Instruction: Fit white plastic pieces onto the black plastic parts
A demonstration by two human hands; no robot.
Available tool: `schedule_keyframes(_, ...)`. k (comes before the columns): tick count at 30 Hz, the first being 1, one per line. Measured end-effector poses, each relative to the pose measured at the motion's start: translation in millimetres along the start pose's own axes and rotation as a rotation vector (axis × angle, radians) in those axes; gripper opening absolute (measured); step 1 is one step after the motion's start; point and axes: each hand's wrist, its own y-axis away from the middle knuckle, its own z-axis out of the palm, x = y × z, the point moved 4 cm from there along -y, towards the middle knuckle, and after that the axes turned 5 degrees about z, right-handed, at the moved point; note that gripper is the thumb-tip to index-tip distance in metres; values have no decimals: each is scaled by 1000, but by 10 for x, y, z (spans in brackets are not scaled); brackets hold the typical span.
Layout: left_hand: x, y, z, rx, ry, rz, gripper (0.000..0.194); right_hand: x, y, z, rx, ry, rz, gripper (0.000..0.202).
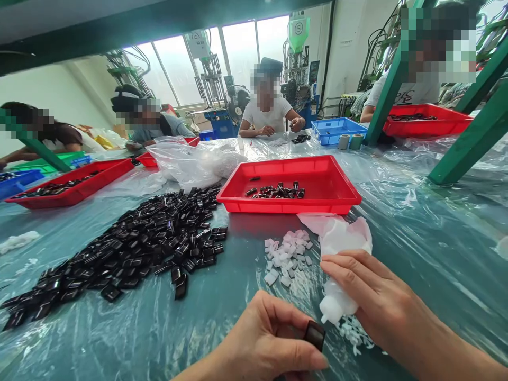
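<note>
Between the thumb and fingers of my left hand [270,338] is a small, glossy black plastic piece [315,335]. My right hand [377,291] has its fingers wrapped over a white squeeze bottle [337,304], which lies tilted with its narrow tip towards me; thin white wrapping [349,233] shows around its far end. Beside the bottle is a small heap of flat white pieces [288,254]. Thin white scraps [355,336] lie under its near side. To the left spreads a big pile of similar black pieces [146,243].
A red tray [289,203] with some black pieces stands ahead on the table covered in clear film [159,338]. A clear plastic bag [186,161] lies left of it. Green posts [472,135] rise at the right. Several people sit around the table, near other red and blue trays [339,129].
</note>
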Motion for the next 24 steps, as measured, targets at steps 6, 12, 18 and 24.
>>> schedule_keyframes(6,0,15,2,-45,-67,-8,22,-97,-34,-110,27,126,-53,30)
schedule_keyframes(12,-6,13,8,-64,-90,-12,24,-176,-52,-145,58,184,-102,35)
schedule_keyframes(18,-28,2,4,-73,-97,-18,22,-176,11,-85,103,139,-77,37)
schedule_keyframes(24,-26,1,8,-78,-112,-36,24,-180,17,-99,88,91,-80,39)
